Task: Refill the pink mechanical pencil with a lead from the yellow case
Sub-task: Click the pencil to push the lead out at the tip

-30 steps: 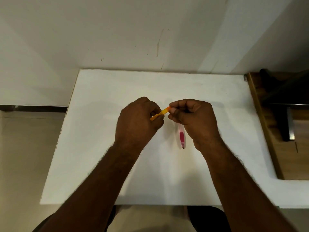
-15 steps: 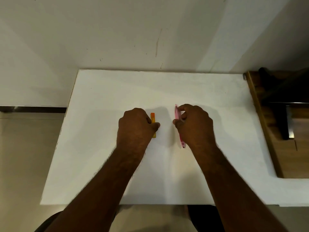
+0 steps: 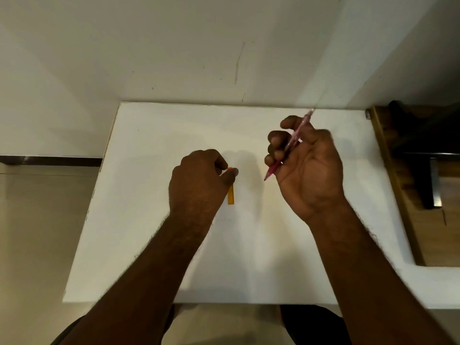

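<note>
Flat on the white table (image 3: 154, 220): yellow lead case (image 3: 231, 196), long axis running near-to-far, far end tucked under the left thumb. Lid state not readable; contents not visible from the head view. No loose lead made out anywhere.

Left hand (image 3: 201, 180): knuckles up, fingers curled down, thumb tip touching the case's orange far end. Pinching or only resting on it, cannot tell; case itself lying on the tabletop.

Right hand (image 3: 308, 168): raised above the table, palm turned toward the camera, fingers folded tight around the pink mechanical pencil (image 3: 290, 143). Pencil tilted, tip pointing down-left toward the case, cap end sticking out up-right past the fingers. Red grip section showing just below the fingers.

Pencil and case apart, 1 clear gap of bare table between them. Wooden furniture (image 3: 408, 195) off the table's right edge.
</note>
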`<state>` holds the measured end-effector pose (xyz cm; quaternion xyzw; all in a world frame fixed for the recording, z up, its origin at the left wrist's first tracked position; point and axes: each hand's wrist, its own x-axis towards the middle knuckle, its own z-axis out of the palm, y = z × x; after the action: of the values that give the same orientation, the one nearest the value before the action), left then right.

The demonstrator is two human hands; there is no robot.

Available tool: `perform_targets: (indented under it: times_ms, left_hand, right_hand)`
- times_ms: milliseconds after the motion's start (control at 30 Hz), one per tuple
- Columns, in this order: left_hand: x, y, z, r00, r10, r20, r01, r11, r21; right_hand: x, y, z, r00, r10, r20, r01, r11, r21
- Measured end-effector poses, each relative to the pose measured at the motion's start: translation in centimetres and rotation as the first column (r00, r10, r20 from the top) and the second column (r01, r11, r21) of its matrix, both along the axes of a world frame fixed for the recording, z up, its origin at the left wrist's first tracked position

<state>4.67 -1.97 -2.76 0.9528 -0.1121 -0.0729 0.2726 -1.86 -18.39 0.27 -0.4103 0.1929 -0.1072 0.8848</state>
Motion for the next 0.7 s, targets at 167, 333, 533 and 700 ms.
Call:
perform_targets:
  times_ms: [167,333,533,700]
  left_hand:
    - [-0.25,-0.25,-0.01,0.999,-0.02,0.029,0.02,0.999,-0.025]
    - [-0.27,-0.24,-0.21,0.999,-0.029,0.035,0.03,0.999,-0.037]
    - [-0.26,-0.26,-0.43,0.999,-0.038,0.028,0.04,0.998,-0.051]
    - [-0.26,-0.2,-0.49,0.999,-0.039,0.017,0.04,0.997,-0.06]
  right_hand:
    - [0.14,0.18,0.55,0.996,0.033,0.078,-0.029,0.998,-0.047]
    - [0.15,0.3,0.65,0.998,-0.013,0.058,0.018,0.996,-0.087]
    - [0.25,0.54,0.69,0.999,0.004,0.045,0.0,0.997,-0.072]
    - [0.28,0.55,0.76,0.999,-0.017,0.03,0.019,0.998,-0.054]
